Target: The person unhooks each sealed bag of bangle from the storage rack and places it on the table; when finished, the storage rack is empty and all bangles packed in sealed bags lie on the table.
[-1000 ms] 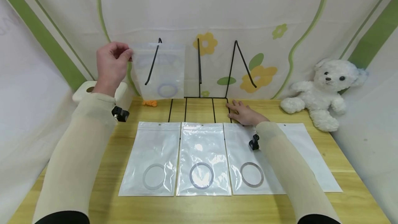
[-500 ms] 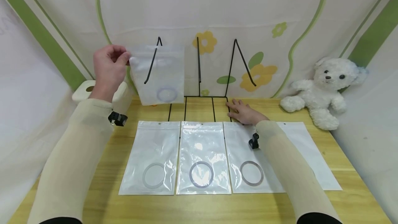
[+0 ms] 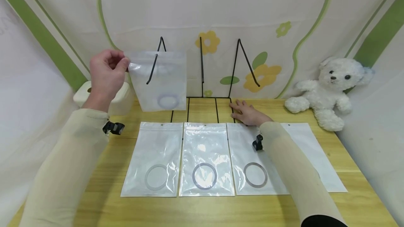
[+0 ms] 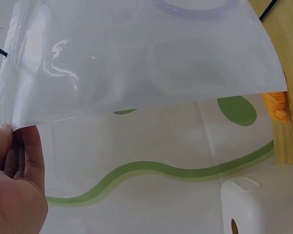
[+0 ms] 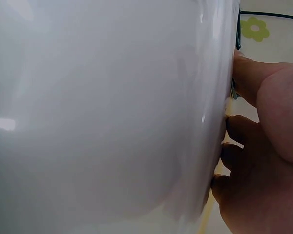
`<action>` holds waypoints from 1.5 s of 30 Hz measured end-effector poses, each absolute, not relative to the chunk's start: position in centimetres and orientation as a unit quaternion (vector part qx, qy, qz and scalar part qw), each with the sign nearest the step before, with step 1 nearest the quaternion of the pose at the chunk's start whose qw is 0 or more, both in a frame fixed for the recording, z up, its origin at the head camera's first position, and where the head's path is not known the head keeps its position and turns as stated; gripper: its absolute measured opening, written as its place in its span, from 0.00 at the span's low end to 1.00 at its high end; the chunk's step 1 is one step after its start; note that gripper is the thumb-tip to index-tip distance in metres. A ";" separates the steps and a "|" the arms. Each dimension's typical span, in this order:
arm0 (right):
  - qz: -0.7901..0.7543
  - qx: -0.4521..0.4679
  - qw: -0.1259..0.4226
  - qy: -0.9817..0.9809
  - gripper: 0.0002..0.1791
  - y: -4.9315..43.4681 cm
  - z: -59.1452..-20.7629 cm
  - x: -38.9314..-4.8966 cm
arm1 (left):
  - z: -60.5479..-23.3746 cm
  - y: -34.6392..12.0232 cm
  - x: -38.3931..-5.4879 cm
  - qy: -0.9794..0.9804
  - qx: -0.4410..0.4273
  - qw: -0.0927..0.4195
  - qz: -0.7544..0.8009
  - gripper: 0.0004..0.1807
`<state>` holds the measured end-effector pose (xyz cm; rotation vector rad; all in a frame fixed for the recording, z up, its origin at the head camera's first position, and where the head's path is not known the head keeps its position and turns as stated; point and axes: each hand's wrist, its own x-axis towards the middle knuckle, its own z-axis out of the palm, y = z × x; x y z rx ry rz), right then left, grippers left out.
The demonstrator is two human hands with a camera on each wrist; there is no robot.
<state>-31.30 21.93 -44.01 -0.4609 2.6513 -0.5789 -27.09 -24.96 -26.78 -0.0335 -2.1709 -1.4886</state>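
By its top left corner, my left hand [image 3: 107,71] pinches a clear-and-white zip bag [image 3: 170,76] between thumb and fingers. A pale purple ring, like a bangle [image 3: 168,101], shows near the bag's bottom. The left hook [image 3: 153,69] of a black wire rack [image 3: 202,62] passes through the bag's upper edge. In the left wrist view the bag [image 4: 136,63] stretches away from the pinching fingers. My right hand [image 3: 249,114] lies with fingers spread over the right bar of the rack's base, behind the row of bags on the table.
In front of the rack lie several similar zip bags, including a left one [image 3: 153,150], a middle one [image 3: 205,146] and one partly under my right forearm. A white plush bear [image 3: 331,87] sits at right. A white box [image 3: 121,101] stands behind my left hand.
My left hand has moved down and toward me, drawing the bag lower along the left hook. The bag now hides the orange item on the table in the head view. My right hand stays put.
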 end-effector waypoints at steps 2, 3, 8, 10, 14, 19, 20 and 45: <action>-0.208 -0.165 0.193 0.945 0.37 21.9 -44.0 -31.3 | -26.9 -25.1 -26.7 -0.800 -0.013 0.251 -0.545 0.06; -0.209 -0.165 0.192 0.945 0.37 21.9 -44.0 -31.3 | -27.0 -25.1 -26.6 -0.802 -0.012 0.250 -0.543 0.06; -0.210 -0.167 0.191 0.944 0.36 21.9 -43.8 -31.2 | -27.2 -25.2 -25.6 -0.798 -0.012 0.245 -0.550 0.05; -0.209 -0.168 0.191 0.944 0.36 21.9 -43.7 -31.1 | -27.3 -25.1 -25.3 -0.794 -0.014 0.247 -0.555 0.06; -0.211 -0.169 0.190 0.944 0.36 21.9 -43.6 -31.1 | -27.4 -25.0 -24.8 -0.791 -0.015 0.247 -0.560 0.07; -0.209 -0.174 0.188 0.944 0.37 22.0 -43.7 -31.1 | -27.4 -25.0 -24.1 -0.787 -0.020 0.251 -0.564 0.08; -0.208 -0.175 0.188 0.944 0.37 22.0 -43.7 -31.1 | -27.5 -25.0 -24.0 -0.785 -0.021 0.252 -0.566 0.08; -0.208 -0.177 0.184 0.944 0.37 21.6 -43.9 -31.2 | -28.2 -25.4 -19.8 -0.728 -0.026 0.279 -0.626 0.12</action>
